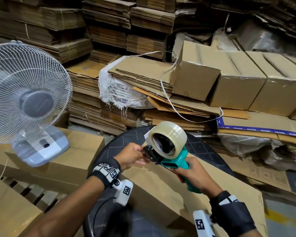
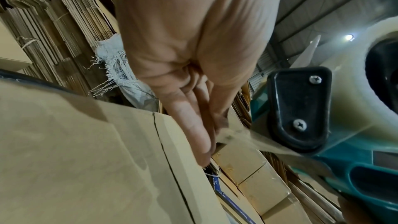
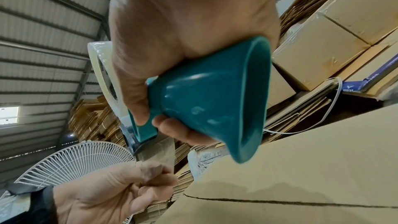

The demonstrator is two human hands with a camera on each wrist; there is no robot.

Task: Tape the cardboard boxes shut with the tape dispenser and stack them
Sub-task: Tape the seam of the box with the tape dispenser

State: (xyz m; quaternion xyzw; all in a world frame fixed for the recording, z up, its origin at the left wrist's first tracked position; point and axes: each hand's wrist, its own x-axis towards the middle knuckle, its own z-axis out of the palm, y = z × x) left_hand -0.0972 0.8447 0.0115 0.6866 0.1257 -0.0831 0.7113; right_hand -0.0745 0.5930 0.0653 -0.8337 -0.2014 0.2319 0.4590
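Observation:
A teal tape dispenser (image 1: 173, 161) with a clear tape roll (image 1: 169, 135) is held above a closed cardboard box (image 1: 161, 194). My right hand (image 1: 193, 177) grips its handle (image 3: 215, 100). My left hand (image 1: 135, 156) is at the dispenser's black front plate (image 2: 301, 108) and pinches the loose end of the tape strip (image 2: 247, 137) between thumb and fingers (image 3: 150, 175). The box's centre seam (image 3: 280, 202) shows bare, with no tape on it. The box lies on a black round table (image 1: 120, 139).
A white fan (image 1: 27, 93) stands on a box (image 1: 85, 146) at the left. Taped boxes (image 1: 237, 82) are lined up at the right. Stacks of flat cardboard (image 1: 109, 23) fill the back, with a woven sack (image 1: 113, 88) and a loose white strap (image 1: 169, 100).

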